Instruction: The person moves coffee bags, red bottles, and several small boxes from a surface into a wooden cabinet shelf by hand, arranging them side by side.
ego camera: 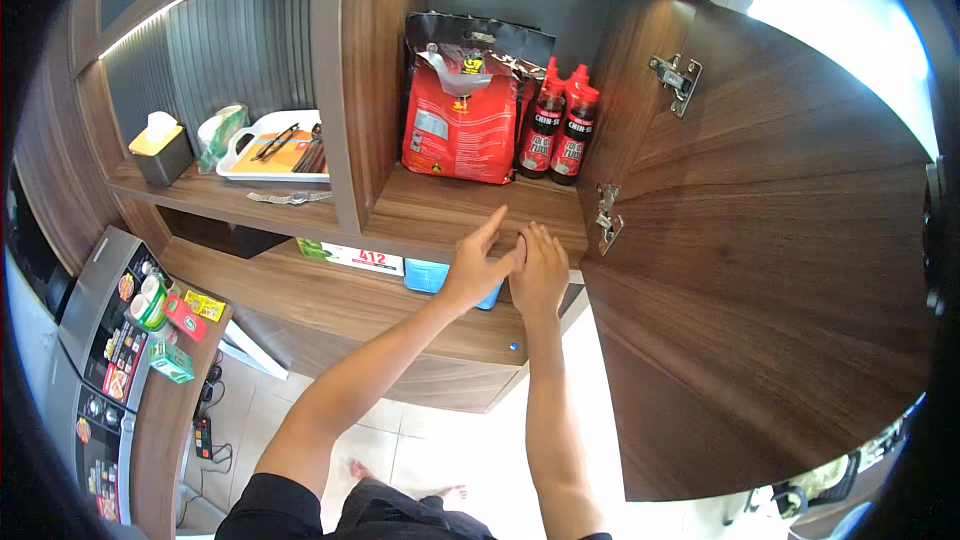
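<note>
My left hand (480, 259) is in front of the cabinet shelf, its index finger extended and nothing seen in its grasp. Beside it is my right hand (540, 270), back upward with the fingers close together; its palm is hidden. The left thumb meets or overlaps the right hand's fingers. Beyond both hands, an open wooden cabinet compartment (480, 202) holds a red G7 3-in-1 coffee bag (459, 120) with a black top, standing upright. Just right of the bag stand several dark Chin-Su sauce bottles (541, 131) with red caps.
The wooden door (750, 262) hangs wide at right on metal hinges (676, 82). On the left shelf are a tissue box (161, 150), a white tray (270, 120) with glasses, and a wristwatch (291, 198). Below sits a blue container (425, 275). Boxed appliances (112, 330) stand far left.
</note>
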Motion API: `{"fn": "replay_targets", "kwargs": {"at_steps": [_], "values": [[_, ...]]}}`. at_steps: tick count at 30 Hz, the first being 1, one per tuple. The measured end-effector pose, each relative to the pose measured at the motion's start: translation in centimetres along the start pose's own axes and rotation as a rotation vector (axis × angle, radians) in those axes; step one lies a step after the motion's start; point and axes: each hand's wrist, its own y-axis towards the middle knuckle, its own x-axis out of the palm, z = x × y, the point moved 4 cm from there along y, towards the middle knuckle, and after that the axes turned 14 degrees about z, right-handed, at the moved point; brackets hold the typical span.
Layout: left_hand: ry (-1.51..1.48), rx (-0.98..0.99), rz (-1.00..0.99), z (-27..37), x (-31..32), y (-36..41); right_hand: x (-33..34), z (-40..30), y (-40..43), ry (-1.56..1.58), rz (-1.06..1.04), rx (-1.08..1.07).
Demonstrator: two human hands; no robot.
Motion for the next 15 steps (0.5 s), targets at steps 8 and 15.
{"fn": "replay_targets", "kwargs": {"at_steps": [8, 15], "values": [[-0.353, -0.355, -0.125, 2.4, -10.2, -11.6, -5.3, -5.7, -9.8, 0.604, -0.089, 0.365], [-0.202, -0.392, -0.015, 3.1, -22.5, -17.6, -4.9, -18.2, -16.7, 0.826, -0.253, 0.417]]}}
